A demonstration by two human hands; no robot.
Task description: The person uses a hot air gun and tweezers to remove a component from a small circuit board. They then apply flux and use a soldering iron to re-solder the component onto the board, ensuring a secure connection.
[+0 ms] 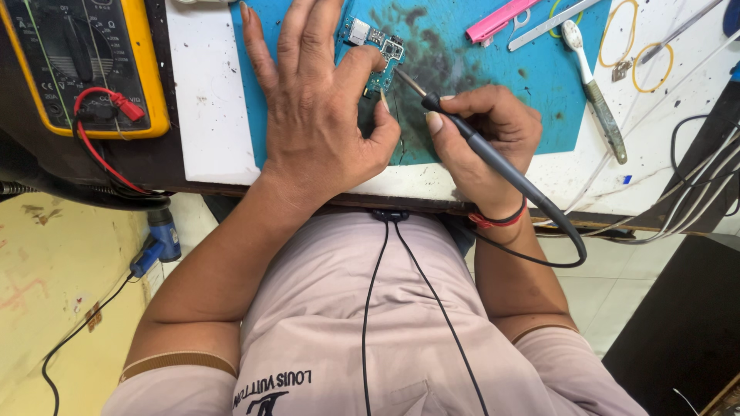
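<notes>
Board [379, 48]: small, blue, lay on the stained mat [539, 73] at 12 o'clock. Left hand [316, 115] pinned it, fingers spread, thumb curled near its edge. Right hand [482, 139], at 3 o'clock from the left, fingers closed around the iron [478, 146], tip at the board. Risk: the tip could likely slip and burn the thumb.

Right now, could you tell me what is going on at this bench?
A person's left hand pins a small circuit board to the blue mat. The right hand holds a soldering iron like a pen, tip at the board's edge. A yellow multimeter sits to the left, a toothbrush to the right.
</notes>
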